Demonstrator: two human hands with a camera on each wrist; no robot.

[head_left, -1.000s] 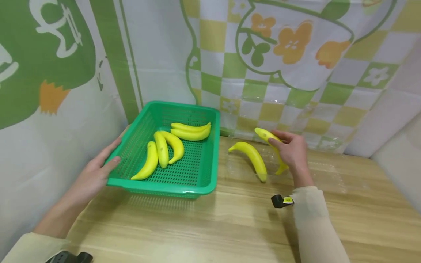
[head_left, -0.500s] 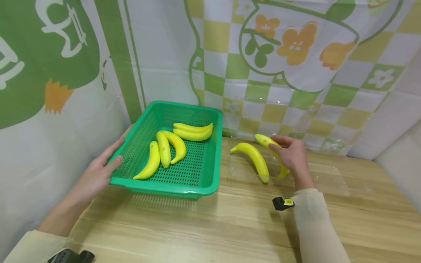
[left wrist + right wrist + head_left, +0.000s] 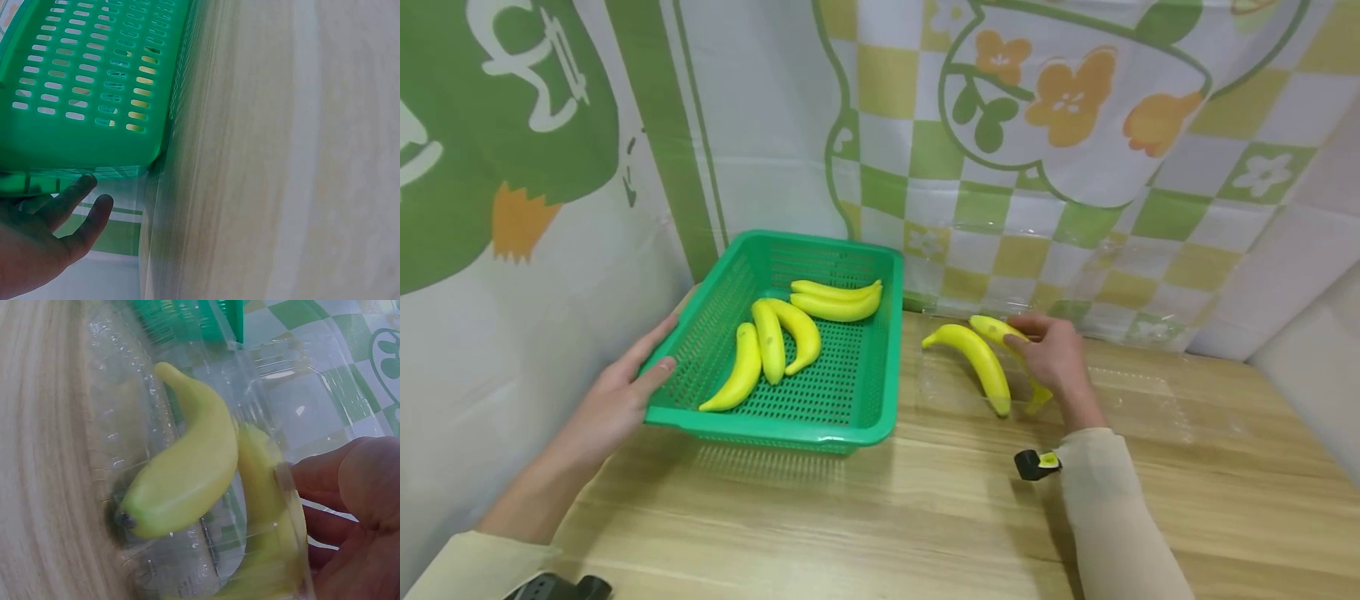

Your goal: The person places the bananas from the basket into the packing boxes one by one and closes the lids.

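My left hand (image 3: 613, 404) grips the left rim of a green perforated basket (image 3: 891, 350), thumb over the rim and fingers outside. Several yellow bananas (image 3: 741, 367) lie in the basket. To its right, my right hand (image 3: 1056, 354) pinches a banana (image 3: 991, 326) between thumb and fingers, inside a clear plastic box (image 3: 119, 381). Another banana (image 3: 973, 362) lies in the box just left of the held one, as the right wrist view also shows. In the left wrist view, fingers of the left hand (image 3: 37, 244) are at the basket's underside edge.
The box's clear lid (image 3: 1075, 250) stands raised against the patterned cloth (image 3: 887, 83) at the back. A wooden tabletop (image 3: 820, 525) runs along the front. Cloth walls close in the left and right sides.
My right hand has lowered the held banana and shifted it slightly left, closer beside the banana in the clear box. The left hand and basket hold their place.
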